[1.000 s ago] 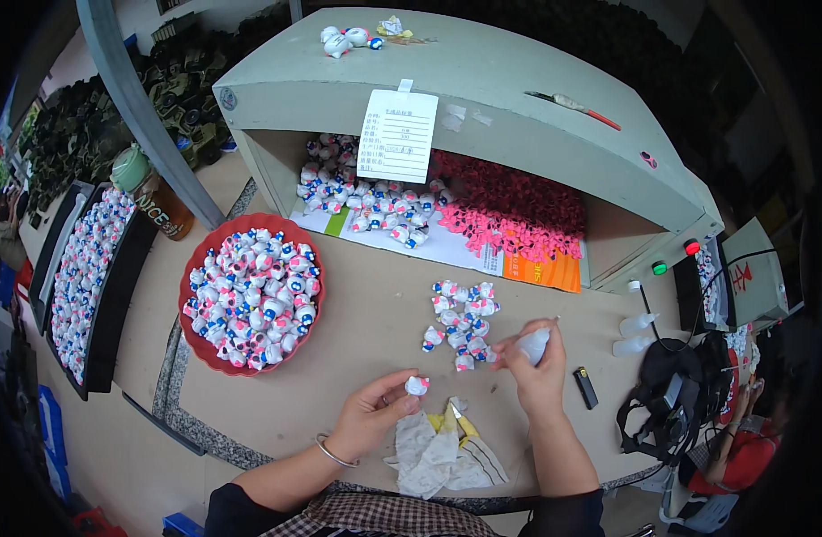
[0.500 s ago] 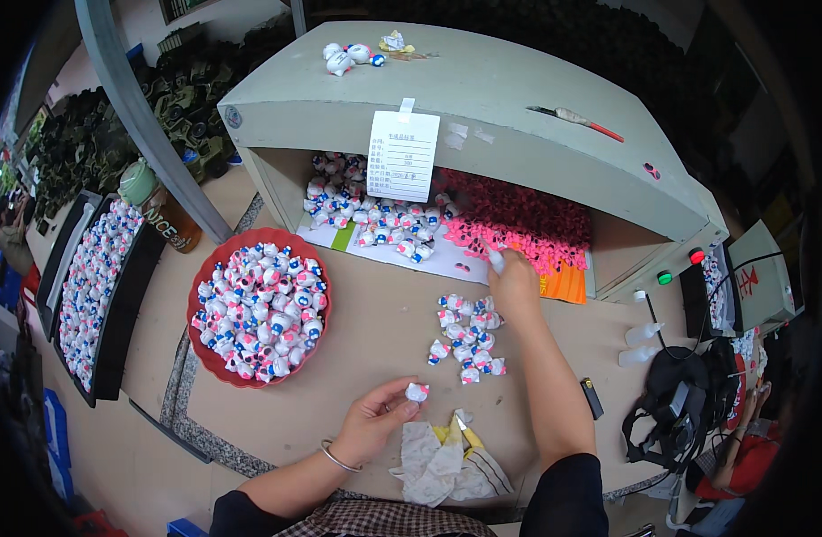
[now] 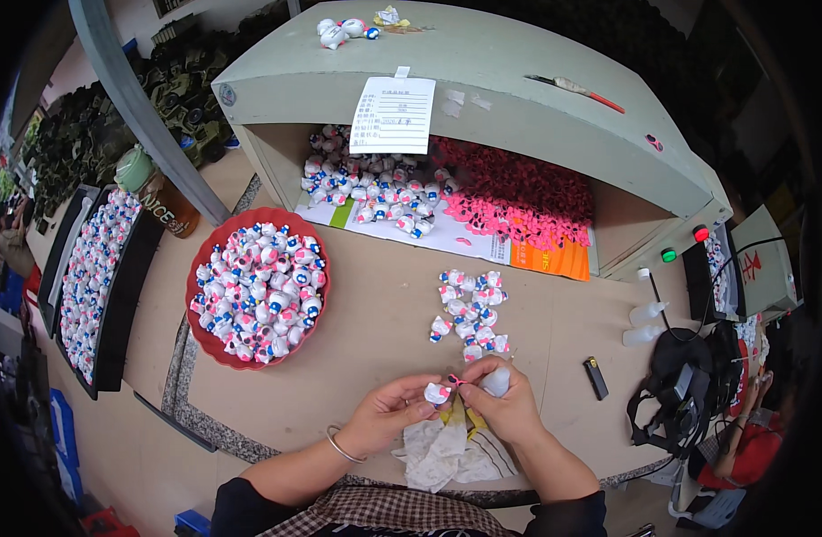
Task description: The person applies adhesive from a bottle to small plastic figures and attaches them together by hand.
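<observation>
Between the thumb and fingers of my left hand (image 3: 379, 419) is a small white toy figure (image 3: 436, 394) with pink on it. My right hand (image 3: 514, 413) pinches a little pink-and-black piece (image 3: 456, 380) close beside the figure; whether they touch is unclear. A translucent white squeeze bottle (image 3: 497, 382) is also tucked in that hand. Just beyond my hands lies a cluster of similar white, blue and pink figures (image 3: 464, 311). Many more fill the scalloped red bowl (image 3: 216, 351) at left. Loose pink pieces (image 3: 527, 215) are heaped inside the grey-green cabinet (image 3: 482, 98).
A crumpled cloth (image 3: 433, 458) lies under my hands. Figures fill a black tray (image 3: 124, 331) at far left. A brush (image 3: 572, 87) rests on the cabinet. To the right are two small bottles (image 3: 643, 324), a black lighter-like object (image 3: 595, 379) and a black strapped device (image 3: 684, 380).
My right hand has come back from the pink heap with a pink-and-black piece, bottle still in its palm. It now meets my left hand, which has shifted slightly right with the figure.
</observation>
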`<control>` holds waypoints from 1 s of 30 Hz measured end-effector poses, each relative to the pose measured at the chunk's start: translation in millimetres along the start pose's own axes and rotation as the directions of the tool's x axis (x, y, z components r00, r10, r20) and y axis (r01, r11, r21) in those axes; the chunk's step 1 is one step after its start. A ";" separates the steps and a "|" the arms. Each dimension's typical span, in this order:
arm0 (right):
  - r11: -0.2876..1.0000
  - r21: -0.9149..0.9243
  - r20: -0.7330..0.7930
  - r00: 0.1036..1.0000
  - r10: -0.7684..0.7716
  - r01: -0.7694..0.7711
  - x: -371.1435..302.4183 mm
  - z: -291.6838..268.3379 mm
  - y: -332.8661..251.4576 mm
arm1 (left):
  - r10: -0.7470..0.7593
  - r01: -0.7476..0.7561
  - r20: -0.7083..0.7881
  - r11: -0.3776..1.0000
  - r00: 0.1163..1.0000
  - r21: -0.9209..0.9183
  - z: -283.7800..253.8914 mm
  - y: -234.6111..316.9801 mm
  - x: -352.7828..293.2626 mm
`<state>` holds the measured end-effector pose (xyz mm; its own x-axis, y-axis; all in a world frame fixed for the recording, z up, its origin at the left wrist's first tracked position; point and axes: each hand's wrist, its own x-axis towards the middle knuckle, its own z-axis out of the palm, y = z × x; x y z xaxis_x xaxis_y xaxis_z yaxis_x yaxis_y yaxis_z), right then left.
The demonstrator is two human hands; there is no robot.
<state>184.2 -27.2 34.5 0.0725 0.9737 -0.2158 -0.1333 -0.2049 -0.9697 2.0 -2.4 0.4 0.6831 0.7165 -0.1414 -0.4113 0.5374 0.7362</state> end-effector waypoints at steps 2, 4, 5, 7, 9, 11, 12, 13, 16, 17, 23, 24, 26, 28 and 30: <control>0.998 0.007 -0.054 0.996 0.069 -0.069 -1.6 -0.4 -1.7 | -0.004 0.004 -0.034 1.000 0.999 0.006 2.0 1.5 0.6; 0.959 0.225 -0.029 0.983 0.182 -0.171 -1.5 -6.2 -0.6 | 0.019 -0.014 -0.081 0.998 0.997 0.058 4.3 2.9 1.7; 0.958 0.228 -0.026 0.983 0.184 -0.173 -1.6 -7.0 -1.5 | 0.045 -0.031 -0.125 0.994 0.991 0.109 4.7 3.3 2.2; 0.904 0.374 0.072 0.979 0.192 -0.205 -6.5 -7.0 -7.3 | 0.059 -0.038 -0.141 0.988 0.988 0.153 3.8 1.5 2.6; 0.916 0.326 0.078 0.972 0.220 -0.234 -10.8 -0.6 -11.7 | 0.075 -0.043 -0.158 0.979 0.985 0.198 3.3 0.5 2.6; 0.925 0.278 0.082 0.965 0.247 -0.261 -11.3 5.0 -12.1 | 0.066 -0.034 -0.148 0.978 0.987 0.205 2.9 0.1 2.4; 0.947 0.174 0.083 0.963 0.258 -0.269 -11.3 6.9 -11.5 | 0.062 -0.030 -0.152 0.978 0.986 0.206 2.0 -0.8 1.8; 0.959 0.069 0.084 0.960 0.268 -0.274 -11.2 8.6 -10.7 | 0.060 -0.022 -0.151 0.971 0.987 0.240 0.8 -2.0 1.3; 0.966 -0.049 0.070 0.964 0.258 -0.255 -9.6 11.3 -8.1 | 0.058 -0.007 -0.138 0.939 0.989 0.344 0.2 -2.6 0.4; 0.966 -0.047 0.066 0.964 0.259 -0.256 -9.3 11.8 -7.9 | 0.064 -0.005 -0.128 0.911 0.990 0.412 0.3 -2.5 0.0; 0.959 -0.138 -0.035 0.969 0.244 -0.246 -7.0 14.4 -0.4 | 0.029 0.025 -0.129 0.916 0.991 0.399 -1.9 2.3 0.9; 0.957 -0.179 -0.052 0.973 0.223 -0.229 -7.9 15.0 -0.2 | 0.028 0.026 -0.130 0.916 0.991 0.401 -1.4 3.2 1.1; 0.952 -0.218 -0.066 0.977 0.203 -0.212 -9.7 16.3 0.9 | -0.004 0.061 -0.152 0.926 0.988 0.373 -1.3 4.3 1.8; 0.957 -0.253 -0.095 0.988 0.121 -0.141 -10.1 18.7 1.7 | -0.023 0.066 -0.135 0.943 0.991 0.325 -4.1 5.4 1.5; 0.969 -0.192 -0.069 0.987 0.143 -0.154 -6.7 18.4 2.4 | -0.037 0.068 -0.116 0.958 0.993 0.278 -6.0 5.7 2.3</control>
<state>165.2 -32.3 35.7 0.1212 0.9251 -0.3598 0.0493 -0.3676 -0.9287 -2.3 4.9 0.3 0.6234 0.7428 -0.2442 -0.1800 0.4403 0.8796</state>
